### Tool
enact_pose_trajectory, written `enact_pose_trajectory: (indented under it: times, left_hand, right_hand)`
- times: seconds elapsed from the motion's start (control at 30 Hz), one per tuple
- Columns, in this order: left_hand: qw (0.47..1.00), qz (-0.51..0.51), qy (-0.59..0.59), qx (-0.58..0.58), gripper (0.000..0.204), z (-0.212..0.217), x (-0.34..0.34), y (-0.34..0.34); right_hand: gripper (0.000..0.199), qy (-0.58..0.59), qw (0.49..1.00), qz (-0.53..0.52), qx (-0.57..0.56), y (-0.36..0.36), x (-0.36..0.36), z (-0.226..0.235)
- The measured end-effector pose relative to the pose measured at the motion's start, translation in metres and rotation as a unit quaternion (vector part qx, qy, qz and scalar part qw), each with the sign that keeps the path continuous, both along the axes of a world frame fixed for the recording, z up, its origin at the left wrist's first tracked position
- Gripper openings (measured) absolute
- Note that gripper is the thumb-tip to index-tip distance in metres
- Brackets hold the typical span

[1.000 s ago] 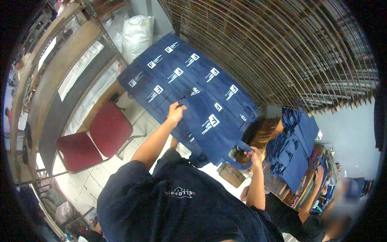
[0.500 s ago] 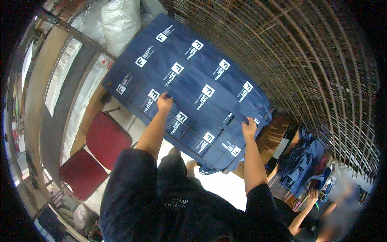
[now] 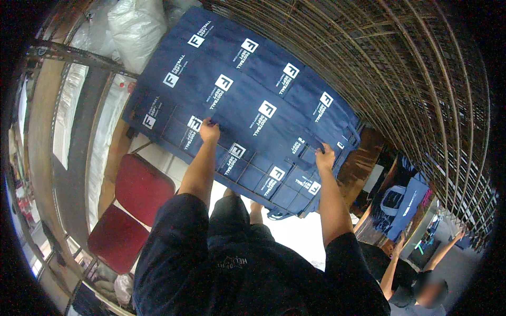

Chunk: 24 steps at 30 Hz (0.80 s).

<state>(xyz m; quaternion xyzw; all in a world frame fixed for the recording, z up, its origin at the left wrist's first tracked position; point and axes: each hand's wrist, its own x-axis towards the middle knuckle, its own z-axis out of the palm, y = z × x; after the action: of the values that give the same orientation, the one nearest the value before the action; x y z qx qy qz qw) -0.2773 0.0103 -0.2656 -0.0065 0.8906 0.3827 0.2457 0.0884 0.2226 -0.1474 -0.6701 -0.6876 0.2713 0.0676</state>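
Navy bag under both hands' grip

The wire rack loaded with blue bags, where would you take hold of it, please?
Grip the wire rack along its near edge, from the person's side, hands spread as the left hand and right hand are. It is wide and flat, with the blue bags spread over it, so two separated grips should steady it.

Both arms stretched out, left hand and right hand pressing on navy printed bags spread over a wire rack, red chair alongside.
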Motion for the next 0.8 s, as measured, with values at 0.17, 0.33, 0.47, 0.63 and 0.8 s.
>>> enact_pose_trajectory:
  times: [0.17,0.33,0.47,0.63,0.8]
  left_hand:
    - [1.000,0.006,-0.005,-0.022,0.043,0.002,0.002,-0.001]
    - [0.999,-0.007,0.028,-0.030,0.049,-0.002,0.000,-0.003]
    - [1.000,0.008,-0.006,0.026,0.053,-0.038,-0.006,-0.014]
    - [0.991,-0.040,0.084,-0.094,0.064,0.005,0.005,-0.016]
    - [0.967,-0.175,0.181,-0.031,0.073,0.027,0.035,-0.074]
  right_hand:
    - [0.030,-0.016,1.000,0.002,0.017,-0.002,0.004,-0.007]
    - [0.032,-0.025,1.000,0.005,0.006,-0.004,0.004,-0.007]
    - [0.041,-0.007,1.000,-0.017,0.018,-0.011,0.002,-0.007]
    - [0.046,-0.024,0.993,0.022,0.111,-0.028,0.005,0.016]
    - [0.041,-0.006,0.986,-0.031,0.165,-0.059,0.083,0.062]
